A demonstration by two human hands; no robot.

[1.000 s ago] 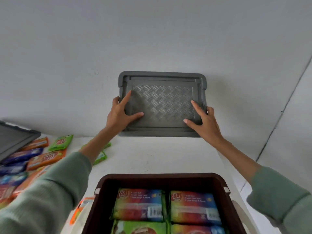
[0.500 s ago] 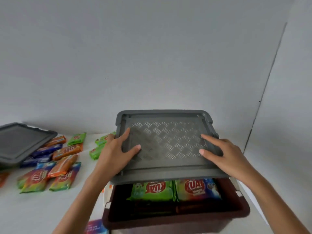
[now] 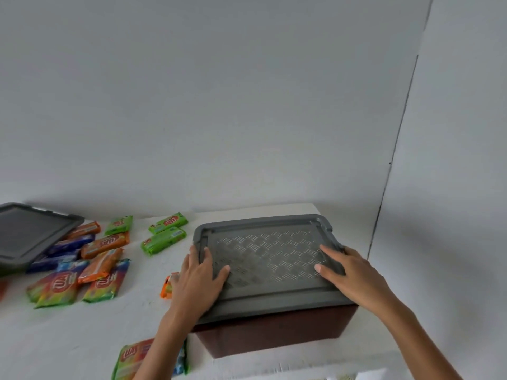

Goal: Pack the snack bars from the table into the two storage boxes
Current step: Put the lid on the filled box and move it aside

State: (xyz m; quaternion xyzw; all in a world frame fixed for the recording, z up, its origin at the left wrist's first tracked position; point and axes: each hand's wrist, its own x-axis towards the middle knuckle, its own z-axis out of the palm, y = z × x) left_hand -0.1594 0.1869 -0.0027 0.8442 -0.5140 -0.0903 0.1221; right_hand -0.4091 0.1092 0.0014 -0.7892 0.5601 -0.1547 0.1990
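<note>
- While a second lid (image 3: 30, 237) lies tilted far left of the left fingers (image 3: 204, 256), its edge over a heap of snack bars (image 3: 90, 259) on the desk (image 3: 82, 338), those bars await packing; a careless reach could tip it onto them.
- One multicoloured bar (image 3: 129, 357) lies nearer the camera than those fingers, at the desk's front edge, where the forearm above it might sweep it off.
- Two green bars (image 3: 164, 234) rest beyond the left fingertips.
- An orange bar (image 3: 168, 286) sits just left of the left hand (image 3: 197, 281); a sideways shove could knock it.
- Left fingers lie flat and straight on the patterned lid (image 3: 269, 259), pressing, gripping nothing.
- Under both sets of fingers the brown storage box (image 3: 274, 333) is covered; whether the lid has clicked home cannot be told. Uneven pressure could leave one edge proud or trap a wrapper.
- Right hand (image 3: 354, 275) spreads its fingers (image 3: 329, 252) flat over the lid's right edge, likewise unclenched; the box stands near the desk's corner, so a hard push might slide it off.
</note>
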